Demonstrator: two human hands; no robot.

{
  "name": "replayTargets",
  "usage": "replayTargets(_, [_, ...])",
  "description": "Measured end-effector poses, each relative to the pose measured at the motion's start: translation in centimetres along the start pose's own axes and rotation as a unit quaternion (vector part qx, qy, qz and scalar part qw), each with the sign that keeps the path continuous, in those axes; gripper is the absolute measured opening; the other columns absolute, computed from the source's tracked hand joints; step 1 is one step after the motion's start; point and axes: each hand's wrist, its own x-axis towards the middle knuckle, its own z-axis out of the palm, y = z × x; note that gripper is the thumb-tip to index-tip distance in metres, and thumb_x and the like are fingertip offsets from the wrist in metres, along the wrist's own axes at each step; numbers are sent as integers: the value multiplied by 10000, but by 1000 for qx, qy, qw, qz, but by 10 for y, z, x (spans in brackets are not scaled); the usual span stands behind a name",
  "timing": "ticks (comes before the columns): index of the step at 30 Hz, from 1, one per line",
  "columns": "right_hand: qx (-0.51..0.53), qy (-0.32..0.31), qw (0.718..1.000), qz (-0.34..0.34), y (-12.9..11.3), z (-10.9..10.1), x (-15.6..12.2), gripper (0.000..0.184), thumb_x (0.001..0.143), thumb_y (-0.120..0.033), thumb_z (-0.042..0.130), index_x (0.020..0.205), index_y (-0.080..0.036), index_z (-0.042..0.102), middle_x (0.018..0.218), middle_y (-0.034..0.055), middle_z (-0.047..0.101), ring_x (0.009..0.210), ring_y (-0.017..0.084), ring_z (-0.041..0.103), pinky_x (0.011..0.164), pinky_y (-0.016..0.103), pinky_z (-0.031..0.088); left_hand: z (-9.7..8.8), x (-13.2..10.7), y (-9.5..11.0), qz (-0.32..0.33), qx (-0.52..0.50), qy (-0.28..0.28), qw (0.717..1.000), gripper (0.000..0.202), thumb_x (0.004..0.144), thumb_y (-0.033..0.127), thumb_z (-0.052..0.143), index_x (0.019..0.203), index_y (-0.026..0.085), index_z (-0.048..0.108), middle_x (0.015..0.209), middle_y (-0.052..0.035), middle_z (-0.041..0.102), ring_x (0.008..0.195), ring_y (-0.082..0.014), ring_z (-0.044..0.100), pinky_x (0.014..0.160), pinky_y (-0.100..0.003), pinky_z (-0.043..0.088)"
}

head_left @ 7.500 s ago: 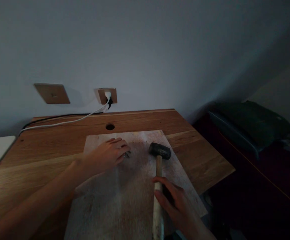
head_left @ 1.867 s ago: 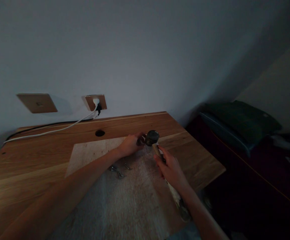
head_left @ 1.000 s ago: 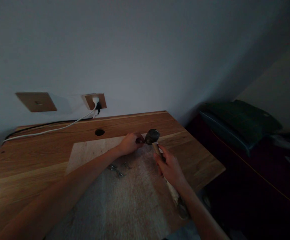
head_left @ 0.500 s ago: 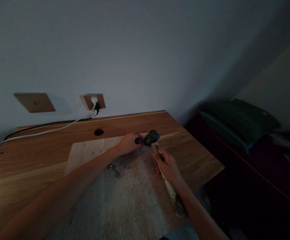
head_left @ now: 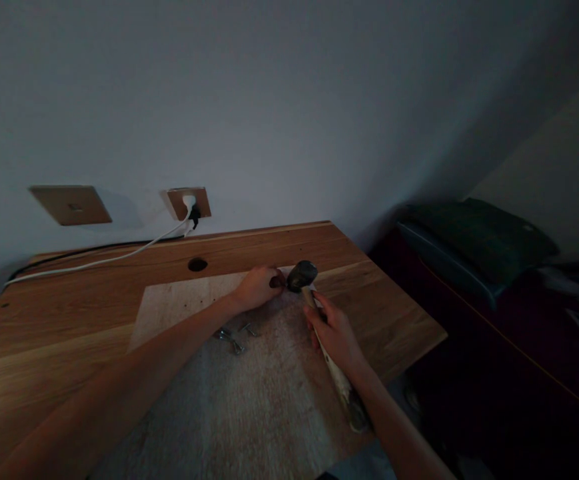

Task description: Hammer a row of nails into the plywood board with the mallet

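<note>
My right hand [head_left: 333, 327] is wrapped round the pale wooden handle of a hammer [head_left: 303, 275], whose dark head hangs over the far right corner of a light wood-grain board [head_left: 249, 400]. Just left of that head, my left hand [head_left: 258, 288] is closed, fingertips pinched close to the board. What it pinches is hidden by the fingers and the hammer head. Several metal screws or bolts [head_left: 232, 340] lie on the board beside my left forearm. Small dark holes [head_left: 193, 304] dot the board's far left part.
The board lies on a wooden desk [head_left: 384, 293] with a round cable hole [head_left: 197, 265]. White and black cables [head_left: 119, 257] run along its back to a wall socket [head_left: 189, 201]; a second wall plate [head_left: 72, 205] is further left. Cushions [head_left: 479, 243] lie off the desk's right side.
Almost nothing differs. The hammer head and both hands have shifted only very slightly, and my left hand stays pinched at the same spot.
</note>
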Motion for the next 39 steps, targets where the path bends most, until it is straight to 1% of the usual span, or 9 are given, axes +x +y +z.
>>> replayTargets(7, [-20,-1,1000,0,-2,-1,-1,570,945,-442,531,1417,-124,574,567,-68,570,363,142,535,351,227,403,0,0,0,-1,12,0,1000,219,811,116,681,945,194,835,953,-66,808,883,-231,757,812,-282,552])
replayTargets(14, [-19,-1,1000,-1,3,-1,0,524,959,-411,546,1419,-160,580,556,-70,575,363,139,539,362,222,407,2,1,-2,4,12,2,1000,229,811,134,667,950,199,836,954,-65,805,869,-232,754,805,-287,553])
replayTargets(17, [-11,-2,1000,0,3,-1,0,521,953,-427,550,1400,-162,589,569,-72,573,367,135,537,356,219,399,2,0,-2,10,9,1,1000,218,817,143,665,944,195,834,947,-64,806,862,-224,750,799,-282,549])
replayTargets(23, [14,5,1000,11,3,1,2,577,946,-512,521,1390,-148,575,624,-83,550,362,116,510,344,219,389,3,0,-2,16,6,1,1000,213,812,132,667,942,185,829,927,-66,806,838,-217,747,774,-274,546])
replayTargets(29, [12,8,1000,7,3,2,3,582,932,-488,536,1401,-148,586,598,-80,546,367,123,504,351,222,390,3,1,-2,17,5,6,1000,204,813,148,680,946,197,828,931,-54,807,849,-216,749,777,-273,541])
replayTargets(34, [8,6,1000,8,2,2,2,577,946,-466,520,1427,-150,570,597,-80,543,364,123,505,342,216,389,3,0,-2,25,1,7,1000,147,850,226,738,965,193,824,888,-47,795,802,-205,738,725,-261,522])
replayTargets(39, [-1,7,1000,8,0,2,1,547,953,-446,528,1411,-152,587,581,-79,540,368,127,518,342,213,393,1,-1,-2,35,1,8,999,128,904,259,732,961,178,813,916,-60,791,830,-204,734,744,-271,520])
